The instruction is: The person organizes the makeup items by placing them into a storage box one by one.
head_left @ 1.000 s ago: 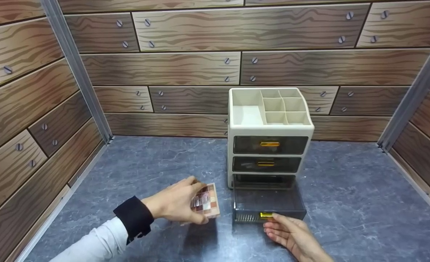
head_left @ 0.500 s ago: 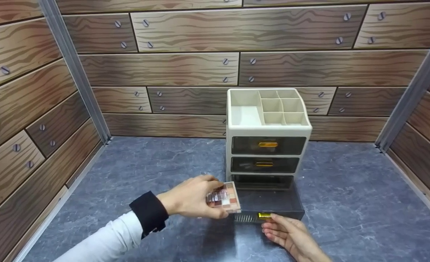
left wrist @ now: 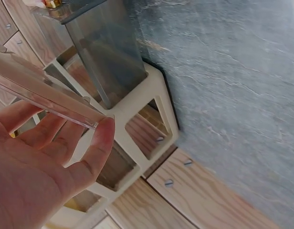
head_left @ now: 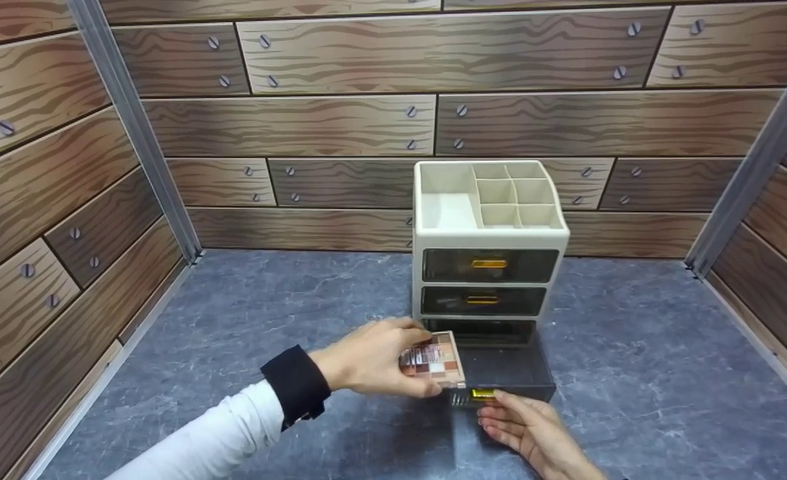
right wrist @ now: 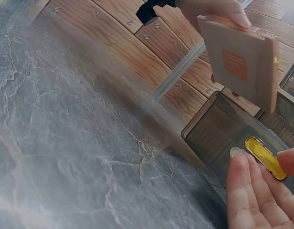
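Note:
My left hand (head_left: pixel 383 360) grips a square eyeshadow palette (head_left: pixel 445 363) by its edges, thumb on the near side. The palette's colour pans face up in the head view; its plain pale back with an orange label shows in the right wrist view. It overlaps the left part of a pulled-out smoky clear drawer (head_left: pixel 510 367), the lowest of a cream desktop organizer (head_left: pixel 493 233). With thumb and fingers, my right hand (head_left: pixel 536 430) pinches the gold drawer handle (right wrist: pixel 265 158) at the drawer's front.
Two upper drawers (head_left: pixel 490 266) with gold handles are pushed in. Divided compartments (head_left: pixel 518 193) top the organizer. It stands on a grey marbled tabletop (head_left: pixel 286 300), with wood-patterned walls (head_left: pixel 326 127) behind and at both sides.
My left hand has carried the palette rightward, from beside the drawer to over its left part. My right hand stays at the handle, and the drawer remains pulled out.

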Available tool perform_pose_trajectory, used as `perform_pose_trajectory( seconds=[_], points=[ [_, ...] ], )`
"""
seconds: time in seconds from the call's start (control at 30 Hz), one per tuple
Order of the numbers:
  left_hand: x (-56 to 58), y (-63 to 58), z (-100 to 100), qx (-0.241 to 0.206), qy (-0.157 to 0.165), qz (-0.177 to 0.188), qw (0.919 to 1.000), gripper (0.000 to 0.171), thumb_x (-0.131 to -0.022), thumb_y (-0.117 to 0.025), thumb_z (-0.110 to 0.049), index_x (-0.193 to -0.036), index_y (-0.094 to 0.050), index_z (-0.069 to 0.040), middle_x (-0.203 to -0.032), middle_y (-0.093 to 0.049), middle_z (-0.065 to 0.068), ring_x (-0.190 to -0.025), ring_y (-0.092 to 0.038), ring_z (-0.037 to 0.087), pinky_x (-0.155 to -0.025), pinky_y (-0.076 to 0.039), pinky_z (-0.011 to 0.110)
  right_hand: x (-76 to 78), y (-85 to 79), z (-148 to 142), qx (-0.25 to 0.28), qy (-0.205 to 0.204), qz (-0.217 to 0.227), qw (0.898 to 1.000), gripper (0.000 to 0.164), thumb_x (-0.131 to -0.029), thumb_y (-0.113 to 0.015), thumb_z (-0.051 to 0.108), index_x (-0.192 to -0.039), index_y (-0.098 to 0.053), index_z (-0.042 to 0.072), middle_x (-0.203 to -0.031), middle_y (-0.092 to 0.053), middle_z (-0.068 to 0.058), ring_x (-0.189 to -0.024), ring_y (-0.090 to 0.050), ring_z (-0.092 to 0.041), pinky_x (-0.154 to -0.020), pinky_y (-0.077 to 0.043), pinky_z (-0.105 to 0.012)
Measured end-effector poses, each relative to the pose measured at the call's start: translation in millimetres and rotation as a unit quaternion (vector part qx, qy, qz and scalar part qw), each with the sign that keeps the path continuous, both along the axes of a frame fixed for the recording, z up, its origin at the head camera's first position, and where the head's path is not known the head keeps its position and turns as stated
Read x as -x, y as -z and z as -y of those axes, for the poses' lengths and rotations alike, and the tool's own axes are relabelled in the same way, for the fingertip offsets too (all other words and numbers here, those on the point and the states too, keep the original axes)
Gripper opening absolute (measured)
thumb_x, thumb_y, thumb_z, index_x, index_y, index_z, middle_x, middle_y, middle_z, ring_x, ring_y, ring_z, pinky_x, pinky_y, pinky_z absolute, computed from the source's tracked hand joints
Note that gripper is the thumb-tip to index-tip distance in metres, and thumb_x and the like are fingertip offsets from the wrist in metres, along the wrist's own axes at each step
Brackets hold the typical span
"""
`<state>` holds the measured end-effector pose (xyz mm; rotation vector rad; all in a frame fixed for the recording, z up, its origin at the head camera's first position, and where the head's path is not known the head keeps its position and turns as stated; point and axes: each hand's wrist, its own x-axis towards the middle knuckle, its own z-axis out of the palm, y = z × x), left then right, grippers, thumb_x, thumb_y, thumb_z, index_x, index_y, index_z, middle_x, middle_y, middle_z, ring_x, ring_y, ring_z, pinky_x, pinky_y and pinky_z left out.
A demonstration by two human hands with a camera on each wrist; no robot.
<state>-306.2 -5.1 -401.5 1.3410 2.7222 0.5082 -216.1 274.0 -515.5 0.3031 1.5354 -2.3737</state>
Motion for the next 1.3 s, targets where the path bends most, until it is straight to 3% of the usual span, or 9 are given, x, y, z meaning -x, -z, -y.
perform_pose_trajectory(
  seconds=[0.37, 0.6, 0.93, 1.1, 1.3],
  points=[
    [5.6, 6.4, -41.8, -0.005, 0.035, 0.000, 0.9994, 0.083, -0.089, -0.060, -0.074, -0.145, -0.062, -0.014, -0.143, -0.064, 0.006, -0.119, -0.064, 0.018, -0.096, -0.055, 0.030, -2.9, 2.8, -7.7, 0.011, -0.004, 0.005, 1.000, 0.026, -0.110, -0.055, 0.018, -0.104, -0.076, 0.005, -0.093, -0.078, -0.007, -0.088, -0.076, -0.016, -0.085, -0.063, -0.029],
    [9.2, 14.5, -46.6, -0.014, 0.042, -0.008, 0.9990, 0.081, -0.087, -0.065, -0.071, -0.142, -0.065, -0.011, -0.138, -0.068, 0.005, -0.119, -0.065, 0.017, -0.097, -0.055, 0.028, -0.3, 3.0, -0.3, 0.006, -0.014, -0.022, 1.000, 0.023, -0.109, -0.056, 0.018, -0.109, -0.074, 0.003, -0.097, -0.079, -0.009, -0.092, -0.076, -0.017, -0.087, -0.063, -0.030],
    [17.5, 15.8, -64.8, -0.007, 0.048, -0.037, 0.9981, 0.070, -0.086, -0.069, -0.069, -0.125, -0.072, -0.011, -0.108, -0.073, -0.004, -0.083, -0.061, 0.004, -0.069, -0.050, 0.016, -1.4, 4.7, -5.5, 0.016, -0.039, -0.056, 0.998, 0.029, -0.113, -0.046, 0.017, -0.117, -0.070, 0.001, -0.103, -0.078, -0.008, -0.096, -0.075, -0.018, -0.092, -0.061, -0.031],
    [20.2, 19.5, -76.8, -0.004, 0.026, -0.049, 0.9984, 0.059, -0.084, -0.075, -0.068, -0.110, -0.075, -0.015, -0.091, -0.070, -0.010, -0.072, -0.057, 0.004, -0.061, -0.046, 0.018, -0.9, 4.8, -5.0, 0.014, -0.036, -0.048, 0.998, 0.028, -0.112, -0.046, 0.013, -0.114, -0.071, 0.002, -0.100, -0.077, -0.008, -0.095, -0.075, -0.018, -0.091, -0.062, -0.030],
    [22.3, 25.4, -88.5, -0.029, 0.000, 0.006, 0.9996, 0.045, -0.085, -0.078, -0.063, -0.092, -0.069, -0.019, -0.074, -0.062, -0.015, -0.062, -0.057, 0.003, -0.056, -0.045, 0.019, -0.2, 3.9, -3.0, 0.015, -0.022, -0.023, 0.999, 0.026, -0.110, -0.052, 0.015, -0.108, -0.074, 0.003, -0.095, -0.077, -0.007, -0.092, -0.075, -0.016, -0.088, -0.062, -0.029]
  ],
)
